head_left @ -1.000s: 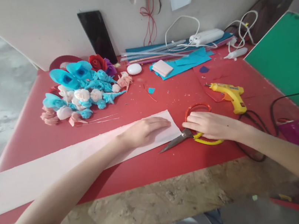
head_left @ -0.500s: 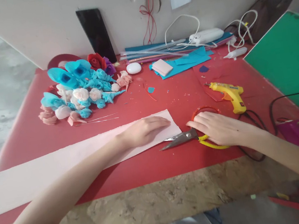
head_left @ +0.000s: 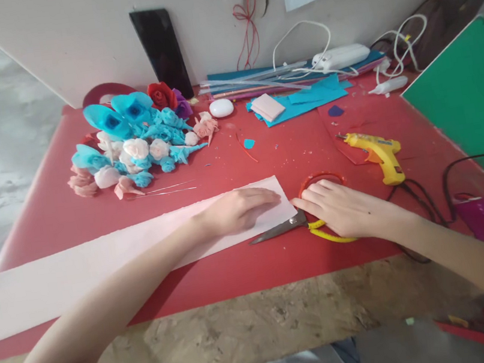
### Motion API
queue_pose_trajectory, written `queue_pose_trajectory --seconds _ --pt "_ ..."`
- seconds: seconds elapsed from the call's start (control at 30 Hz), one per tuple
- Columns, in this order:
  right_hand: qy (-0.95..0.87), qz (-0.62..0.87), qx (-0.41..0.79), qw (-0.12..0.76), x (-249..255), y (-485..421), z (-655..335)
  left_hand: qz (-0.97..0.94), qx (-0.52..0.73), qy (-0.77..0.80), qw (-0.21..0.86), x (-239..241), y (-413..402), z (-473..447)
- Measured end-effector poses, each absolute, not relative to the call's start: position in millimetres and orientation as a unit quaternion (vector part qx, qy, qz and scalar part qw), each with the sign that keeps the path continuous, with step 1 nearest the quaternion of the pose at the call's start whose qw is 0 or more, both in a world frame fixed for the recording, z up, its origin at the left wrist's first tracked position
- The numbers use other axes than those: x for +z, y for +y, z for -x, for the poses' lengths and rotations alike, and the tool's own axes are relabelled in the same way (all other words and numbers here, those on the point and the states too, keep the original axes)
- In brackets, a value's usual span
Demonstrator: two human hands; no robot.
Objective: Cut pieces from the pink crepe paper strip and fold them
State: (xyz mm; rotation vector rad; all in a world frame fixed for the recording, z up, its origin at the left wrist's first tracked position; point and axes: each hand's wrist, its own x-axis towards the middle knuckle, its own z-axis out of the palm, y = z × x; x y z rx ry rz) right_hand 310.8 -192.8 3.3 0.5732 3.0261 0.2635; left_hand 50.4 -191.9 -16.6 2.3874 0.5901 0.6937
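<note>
A long pale pink crepe-paper strip (head_left: 83, 272) lies across the red tabletop, its cut end near the middle. My left hand (head_left: 242, 208) rests flat on that end, fingers stretched out and pressing it down. Gripped by its handles in my right hand (head_left: 339, 208) is a pair of scissors (head_left: 279, 228) with dark blades. One blade shows along the paper's near edge; the other is hidden beneath the strip. A yellow handle loop (head_left: 334, 236) sticks out below my right fingers, and a red loop (head_left: 321, 179) shows above them.
Paper flowers (head_left: 136, 142) in blue, white, pink and red crowd the back left. A black phone (head_left: 163, 54) leans on the wall. Blue paper (head_left: 311, 97), a power strip (head_left: 341, 56), a yellow glue gun (head_left: 378, 152) and a green board (head_left: 468, 87) are at the right.
My right hand has moved the scissors left, and one blade has slipped under the paper strip. My left hand stays on the paper. The view has shifted slightly.
</note>
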Motion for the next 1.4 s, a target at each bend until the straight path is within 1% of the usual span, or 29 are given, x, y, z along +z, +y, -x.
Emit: queue_pose_trajectory --seconds 0.1,0.27,0.37,0.57,0.83,0.93,1.13,1.23,1.4 --pt "0.98 -0.174 0.091 0.022 1.7 -192.2 -306.2 -0.895 0.26 0.217 0.29 -14.7 -192.1 -51.0" --pt "0.982 -0.165 0.092 -0.019 -3.4 -193.8 -302.4 -0.896 0.272 0.217 0.276 -12.9 -192.3 -52.1" --pt "0.984 -0.153 0.092 -0.019 -3.8 -193.3 -300.3 -0.897 0.271 0.219 0.272 -14.8 -192.2 -51.8" --pt "0.985 -0.114 0.131 -0.016 -1.5 -189.0 -300.6 -0.899 0.259 0.221 0.275 -17.1 -192.0 -50.9" --pt "0.988 -0.065 0.122 -0.071 7.2 -190.3 -304.0 -0.901 0.251 0.21 0.283 -17.9 -190.7 -49.4" --pt "0.988 -0.071 0.122 -0.067 7.9 -191.9 -304.5 -0.903 0.246 0.213 0.28 -16.6 -190.8 -48.7" --pt "0.983 -0.144 0.106 -0.029 2.7 -196.1 -312.0 -0.903 0.245 0.212 0.282 -16.4 -191.4 -48.8" --pt "0.979 -0.169 0.112 -0.027 0.7 -197.8 -314.0 -0.897 0.251 0.215 0.294 -18.3 -191.3 -49.6" --pt "0.979 -0.162 0.124 -0.022 -2.6 -199.2 -308.1 -0.892 0.256 0.211 0.307 -19.5 -191.4 -50.7"
